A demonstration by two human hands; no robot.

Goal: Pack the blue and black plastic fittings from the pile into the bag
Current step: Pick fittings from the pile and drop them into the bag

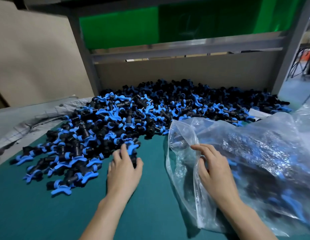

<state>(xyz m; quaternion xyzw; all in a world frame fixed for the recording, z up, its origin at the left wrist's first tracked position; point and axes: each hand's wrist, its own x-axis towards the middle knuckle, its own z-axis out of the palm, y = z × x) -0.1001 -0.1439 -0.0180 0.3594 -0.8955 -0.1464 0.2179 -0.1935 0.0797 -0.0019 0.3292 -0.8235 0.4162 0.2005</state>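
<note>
A big pile of blue and black plastic fittings (126, 115) spreads across the green table top (46, 213) from the left to the back right. My left hand (124, 168) is at the pile's near edge, its fingers curled round a black fitting (134, 159). A clear plastic bag (251, 163) lies on the right, with many fittings inside it. My right hand (213, 167) pinches the bag's open edge near its mouth, which faces the pile.
A crumpled grey cloth (29, 122) lies at the table's left. A cardboard panel (176, 73) and a grey metal frame (185, 47) close off the back, with a green sheet (150, 25) above. More clear plastic (305, 115) lies at far right.
</note>
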